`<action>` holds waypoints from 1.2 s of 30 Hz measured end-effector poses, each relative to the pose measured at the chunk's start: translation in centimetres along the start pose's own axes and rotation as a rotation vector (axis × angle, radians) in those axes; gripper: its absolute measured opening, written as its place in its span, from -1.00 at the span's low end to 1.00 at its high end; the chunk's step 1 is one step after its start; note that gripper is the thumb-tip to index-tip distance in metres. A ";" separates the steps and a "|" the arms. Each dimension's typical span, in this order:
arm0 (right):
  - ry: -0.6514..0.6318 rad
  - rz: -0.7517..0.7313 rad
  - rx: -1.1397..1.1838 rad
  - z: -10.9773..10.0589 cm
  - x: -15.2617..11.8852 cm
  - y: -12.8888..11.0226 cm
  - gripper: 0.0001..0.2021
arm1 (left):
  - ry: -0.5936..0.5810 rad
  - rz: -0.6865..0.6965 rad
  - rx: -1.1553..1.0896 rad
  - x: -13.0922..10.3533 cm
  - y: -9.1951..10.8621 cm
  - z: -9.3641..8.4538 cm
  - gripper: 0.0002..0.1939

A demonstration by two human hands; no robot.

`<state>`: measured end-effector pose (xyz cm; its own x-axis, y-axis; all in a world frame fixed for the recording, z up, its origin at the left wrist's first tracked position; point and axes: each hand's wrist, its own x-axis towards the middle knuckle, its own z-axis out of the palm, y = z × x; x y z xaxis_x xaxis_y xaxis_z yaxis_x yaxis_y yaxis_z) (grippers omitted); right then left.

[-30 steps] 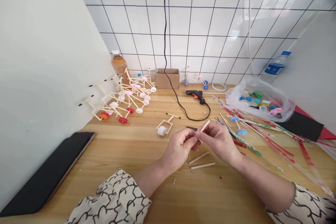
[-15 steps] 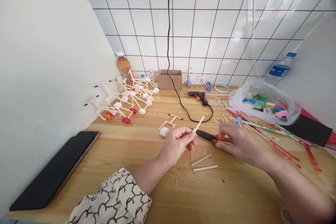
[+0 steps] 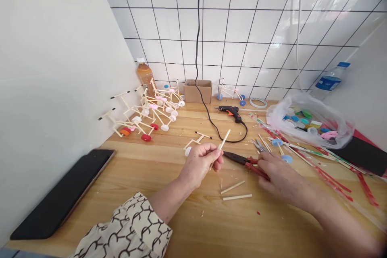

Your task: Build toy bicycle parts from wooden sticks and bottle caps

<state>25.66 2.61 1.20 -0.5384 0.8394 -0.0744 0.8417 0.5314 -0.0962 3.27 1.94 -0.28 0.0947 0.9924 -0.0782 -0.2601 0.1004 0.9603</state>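
Observation:
My left hand [image 3: 201,165] pinches a pale wooden stick [image 3: 224,139] that points up and away, with a short end showing below the fingers. My right hand [image 3: 276,173] is closed about the red handles of the long-nose pliers [image 3: 238,159], which lie low over the table with their dark jaws pointing left; part of the handles is hidden. Just beyond its fingers are the cutters [image 3: 259,145]. Two cut sticks [image 3: 237,197] lie in front of the hands. Behind my left hand sits a small stick frame [image 3: 198,140] with a white cap wheel, partly covered.
Several stick-and-cap models [image 3: 151,109] crowd the left rear. A black glue gun [image 3: 230,111] with its cord, a cardboard box [image 3: 198,91] and a tape roll [image 3: 258,102] lie behind. At right are a bag of caps [image 3: 305,117] and red strips [image 3: 332,181]. A dark tablet [image 3: 60,193] lies left.
My right hand has slid right and nearer along the pliers' handles, uncovering more of the cutters and a blue-capped axle. The left hand still holds the stick, slightly turned. The view has shifted a little.

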 end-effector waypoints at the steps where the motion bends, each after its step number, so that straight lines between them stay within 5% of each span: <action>1: 0.009 0.026 0.041 -0.1 0.1 -0.1 -0.88 | 0.011 0.008 -0.001 0.0 0.1 -0.1 -0.85; 4: 0.002 0.158 0.284 -0.7 0.1 -0.3 -0.84 | 0.043 0.026 -0.018 0.2 0.5 -0.4 -0.86; 7: -0.130 0.291 0.778 -1.2 0.1 -0.3 -0.78 | 0.066 0.034 -0.056 0.4 0.8 -0.7 -0.87; 10: -0.216 0.314 1.322 -1.6 0.1 -0.3 -0.71 | 0.085 0.033 -0.078 0.7 1.0 -0.9 -0.87; 13: -0.254 0.285 1.562 -1.6 0.2 -0.2 -0.75 | 0.088 0.017 -0.086 0.7 1.1 -0.9 -0.87; 26: -0.165 0.252 1.069 -1.2 -0.3 -0.5 -0.60 | 0.059 -0.113 -0.054 0.6 1.5 -0.5 -0.84; 36: -0.186 0.236 1.032 -1.3 -0.6 -0.4 -0.60 | 0.120 -0.104 -0.109 0.8 1.7 -0.8 -0.79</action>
<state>25.64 2.04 2.54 -0.4378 0.8314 -0.3422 0.5304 -0.0685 -0.8450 2.18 2.94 1.08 0.0134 0.9769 -0.2133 -0.3584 0.2038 0.9111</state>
